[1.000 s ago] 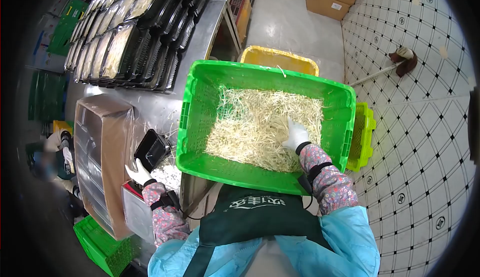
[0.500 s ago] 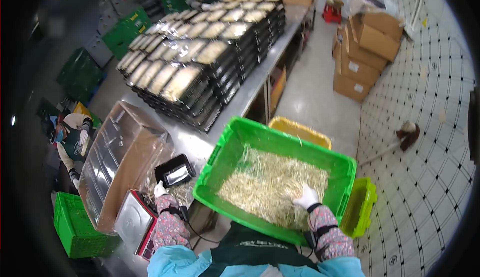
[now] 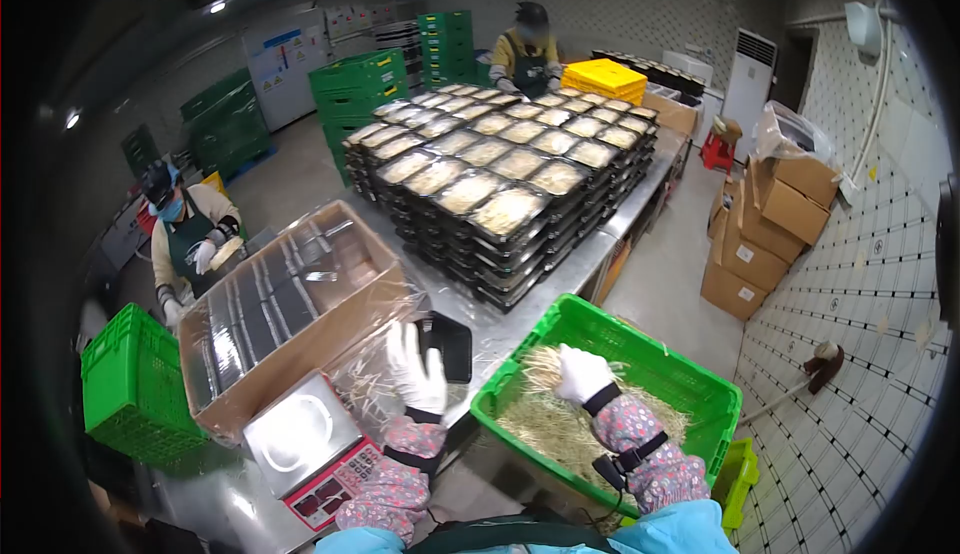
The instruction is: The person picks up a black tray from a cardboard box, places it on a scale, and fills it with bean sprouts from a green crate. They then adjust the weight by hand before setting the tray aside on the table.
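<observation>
My left hand (image 3: 417,372), white-gloved, is open with its fingers stretched out and spread. Just beside and behind it, a black plastic tray (image 3: 456,346) rests at the table's edge, partly covered by the fingers. My right hand (image 3: 583,375), also gloved, is closed around a bunch of pale thin sprouts (image 3: 543,366) near the left side of a green crate (image 3: 690,374). More loose pale sprouts (image 3: 545,429) fill the crate's bottom. Left of my left hand sits a red scale (image 3: 335,484) with a bare steel pan (image 3: 300,434).
A carton (image 3: 345,319) of stacked black trays stands on the steel table (image 3: 590,279). Beyond it rise stacks of filled trays (image 3: 500,214). One co-worker (image 3: 185,229) is at left, another (image 3: 528,54) at the back. Cardboard boxes (image 3: 755,244) line the right wall.
My right hand has come up and left out of the crate's middle with a bunch of sprouts. My left hand has opened beside the tray. The view has tilted up.
</observation>
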`<state>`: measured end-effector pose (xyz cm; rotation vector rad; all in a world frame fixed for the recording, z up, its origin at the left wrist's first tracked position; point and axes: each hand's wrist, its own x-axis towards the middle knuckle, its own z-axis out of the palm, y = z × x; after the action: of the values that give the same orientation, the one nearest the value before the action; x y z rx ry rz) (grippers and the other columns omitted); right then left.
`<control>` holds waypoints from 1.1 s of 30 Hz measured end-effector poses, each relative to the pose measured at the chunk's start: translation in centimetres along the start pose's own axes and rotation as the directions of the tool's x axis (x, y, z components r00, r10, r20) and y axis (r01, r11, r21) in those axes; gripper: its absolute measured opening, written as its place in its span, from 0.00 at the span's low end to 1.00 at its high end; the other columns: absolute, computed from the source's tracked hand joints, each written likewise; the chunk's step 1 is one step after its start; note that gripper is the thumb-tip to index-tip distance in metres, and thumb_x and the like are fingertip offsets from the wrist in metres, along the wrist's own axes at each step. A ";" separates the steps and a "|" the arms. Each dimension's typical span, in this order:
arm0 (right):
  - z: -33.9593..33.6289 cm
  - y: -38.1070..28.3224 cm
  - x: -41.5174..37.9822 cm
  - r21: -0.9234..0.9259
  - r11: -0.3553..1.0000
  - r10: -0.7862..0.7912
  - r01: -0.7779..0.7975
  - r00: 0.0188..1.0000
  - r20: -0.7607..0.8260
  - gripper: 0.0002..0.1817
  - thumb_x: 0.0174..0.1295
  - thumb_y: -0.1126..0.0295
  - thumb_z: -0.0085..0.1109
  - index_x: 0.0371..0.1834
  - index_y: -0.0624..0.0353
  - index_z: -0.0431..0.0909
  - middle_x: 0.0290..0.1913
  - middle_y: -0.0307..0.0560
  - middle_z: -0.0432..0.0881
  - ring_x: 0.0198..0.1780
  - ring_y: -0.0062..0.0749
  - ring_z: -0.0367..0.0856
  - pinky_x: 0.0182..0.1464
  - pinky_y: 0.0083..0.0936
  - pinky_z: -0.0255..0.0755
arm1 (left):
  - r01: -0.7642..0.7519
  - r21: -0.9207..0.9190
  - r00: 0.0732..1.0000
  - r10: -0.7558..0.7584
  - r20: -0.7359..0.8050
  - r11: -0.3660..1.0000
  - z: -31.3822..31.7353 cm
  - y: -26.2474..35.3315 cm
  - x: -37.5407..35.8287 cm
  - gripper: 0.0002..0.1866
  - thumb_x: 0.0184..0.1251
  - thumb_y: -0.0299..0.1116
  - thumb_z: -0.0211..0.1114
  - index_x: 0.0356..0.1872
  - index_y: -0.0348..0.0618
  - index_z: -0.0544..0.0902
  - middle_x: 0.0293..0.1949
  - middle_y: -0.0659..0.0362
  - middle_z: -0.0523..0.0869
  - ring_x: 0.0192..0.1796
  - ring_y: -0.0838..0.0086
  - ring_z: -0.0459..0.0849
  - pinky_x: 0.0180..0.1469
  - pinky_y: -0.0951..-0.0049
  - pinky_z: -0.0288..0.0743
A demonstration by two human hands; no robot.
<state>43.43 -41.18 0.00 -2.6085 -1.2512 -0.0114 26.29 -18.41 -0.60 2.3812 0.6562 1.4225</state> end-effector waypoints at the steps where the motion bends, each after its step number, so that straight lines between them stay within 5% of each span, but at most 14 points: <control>1: 0.4 -3.4 1.7 -0.012 0.997 -0.080 0.080 0.997 -0.016 0.16 0.42 0.65 0.66 0.34 0.60 0.77 0.29 0.54 0.83 0.34 0.50 0.84 0.35 0.43 0.78 | -0.079 0.089 0.995 0.073 0.067 0.993 -1.9 0.6 0.3 0.30 0.64 0.32 0.59 0.68 0.38 0.66 0.71 0.42 0.61 0.72 0.47 0.59 0.73 0.52 0.51; 5: 3.1 -18.6 6.0 0.034 0.916 -0.397 0.400 0.915 -0.073 0.09 0.43 0.69 0.63 0.27 0.60 0.80 0.27 0.56 0.83 0.32 0.52 0.84 0.34 0.43 0.78 | -0.116 0.184 0.960 0.063 0.273 0.976 -8.2 -2.0 -0.6 0.31 0.61 0.35 0.60 0.68 0.43 0.68 0.71 0.41 0.60 0.72 0.42 0.57 0.67 0.47 0.58; 7: 4.0 -26.1 6.9 0.158 0.821 -0.530 0.548 0.836 -0.142 0.08 0.48 0.67 0.60 0.29 0.58 0.80 0.28 0.55 0.83 0.32 0.50 0.85 0.32 0.43 0.78 | 0.045 0.133 0.939 -0.087 0.332 0.990 -11.2 -5.7 -2.0 0.30 0.63 0.33 0.58 0.69 0.45 0.68 0.70 0.42 0.62 0.73 0.46 0.57 0.68 0.47 0.59; 9: 5.5 -32.7 7.7 0.142 0.809 -0.568 0.571 0.820 -0.063 0.11 0.48 0.68 0.60 0.33 0.61 0.79 0.29 0.56 0.83 0.32 0.50 0.84 0.34 0.44 0.78 | 0.120 0.046 0.979 -0.126 0.158 0.992 -13.8 -12.1 -4.3 0.28 0.66 0.33 0.55 0.68 0.40 0.67 0.67 0.43 0.68 0.70 0.47 0.62 0.71 0.53 0.58; 12: 6.0 -40.6 6.8 0.167 0.705 -0.698 0.689 0.716 -0.008 0.14 0.44 0.72 0.62 0.38 0.61 0.78 0.33 0.56 0.83 0.38 0.50 0.84 0.39 0.43 0.78 | 0.430 -0.430 0.890 -0.453 0.054 0.794 -17.8 -18.8 -8.2 0.23 0.75 0.31 0.49 0.68 0.35 0.66 0.66 0.47 0.71 0.68 0.59 0.69 0.71 0.64 0.59; 15: 8.6 -45.9 6.7 0.175 0.603 -0.798 0.779 0.594 0.104 0.21 0.39 0.76 0.64 0.42 0.60 0.78 0.35 0.53 0.84 0.40 0.49 0.84 0.40 0.40 0.78 | 0.494 -0.218 0.867 -0.497 0.044 0.842 -22.0 -23.2 -11.4 0.26 0.74 0.32 0.50 0.70 0.35 0.63 0.67 0.46 0.69 0.69 0.58 0.67 0.72 0.62 0.56; 19: 12.7 -48.8 6.5 0.096 0.466 -0.882 0.879 0.453 0.131 0.17 0.39 0.70 0.64 0.37 0.60 0.78 0.32 0.51 0.81 0.35 0.45 0.83 0.37 0.37 0.77 | 0.565 0.177 0.818 -0.576 0.012 0.806 -24.5 -26.2 -14.0 0.32 0.71 0.34 0.54 0.73 0.37 0.55 0.70 0.45 0.64 0.71 0.55 0.63 0.74 0.58 0.51; 20: 14.1 -49.3 6.3 0.091 0.471 -0.879 0.877 0.459 0.127 0.19 0.39 0.70 0.65 0.39 0.59 0.78 0.35 0.53 0.82 0.38 0.46 0.83 0.40 0.38 0.77 | 0.423 0.134 0.906 -0.420 -0.048 0.896 -25.5 -25.7 -12.8 0.34 0.67 0.36 0.55 0.73 0.36 0.57 0.70 0.43 0.64 0.71 0.51 0.61 0.74 0.54 0.49; 21: 14.9 -49.9 6.0 0.088 0.478 -0.876 0.874 0.467 0.119 0.21 0.40 0.69 0.65 0.42 0.59 0.79 0.37 0.54 0.83 0.40 0.46 0.84 0.42 0.39 0.77 | 0.426 0.133 0.905 -0.422 -0.052 0.895 -26.5 -25.1 -11.7 0.34 0.67 0.36 0.55 0.73 0.36 0.57 0.70 0.43 0.64 0.71 0.51 0.61 0.74 0.54 0.49; 23: 15.7 -50.7 5.8 0.111 0.511 -0.859 0.853 0.500 0.113 0.21 0.40 0.66 0.65 0.42 0.59 0.79 0.38 0.56 0.83 0.41 0.48 0.83 0.43 0.40 0.76 | 0.254 0.320 0.905 -0.341 0.254 0.913 -27.8 -24.3 -10.2 0.34 0.67 0.40 0.54 0.71 0.36 0.59 0.69 0.44 0.65 0.70 0.50 0.63 0.73 0.54 0.52; 27: 16.1 -49.9 6.8 0.272 0.503 -0.864 0.820 0.472 0.175 0.26 0.40 0.58 0.67 0.43 0.61 0.79 0.40 0.57 0.82 0.42 0.51 0.82 0.47 0.43 0.76 | 0.306 0.380 0.831 -0.439 0.341 0.873 -27.8 -23.4 -8.8 0.31 0.70 0.44 0.51 0.71 0.42 0.63 0.69 0.48 0.67 0.70 0.55 0.66 0.72 0.55 0.55; 31: 14.1 -47.0 8.6 0.492 0.491 -0.867 0.719 0.459 0.194 0.39 0.39 0.53 0.71 0.56 0.63 0.73 0.49 0.59 0.81 0.51 0.53 0.81 0.55 0.43 0.74 | 0.204 0.494 0.860 -0.396 0.322 0.845 -27.0 -24.2 -9.4 0.29 0.68 0.42 0.54 0.70 0.48 0.67 0.68 0.49 0.70 0.67 0.53 0.70 0.67 0.56 0.63; 32: 13.4 -46.1 8.9 0.403 0.515 -0.857 0.756 0.452 0.247 0.50 0.40 0.53 0.72 0.67 0.65 0.63 0.57 0.63 0.77 0.58 0.52 0.77 0.59 0.38 0.71 | 0.172 0.503 0.880 -0.362 0.309 0.847 -27.1 -23.7 -9.1 0.28 0.67 0.41 0.55 0.69 0.50 0.68 0.67 0.49 0.71 0.67 0.53 0.70 0.67 0.56 0.63; 33: 13.6 -45.3 9.2 0.325 0.489 -0.872 0.809 0.445 0.205 0.47 0.40 0.54 0.72 0.66 0.64 0.65 0.53 0.61 0.79 0.55 0.50 0.79 0.58 0.39 0.72 | 0.209 0.490 0.885 -0.377 0.274 0.846 -26.9 -23.1 -8.8 0.28 0.67 0.40 0.56 0.69 0.53 0.69 0.67 0.49 0.71 0.67 0.52 0.69 0.67 0.54 0.62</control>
<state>13.01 -3.86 -2.21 -1.5658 -2.4396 0.3803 -6.47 -2.84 -5.30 2.6187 1.2974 0.7230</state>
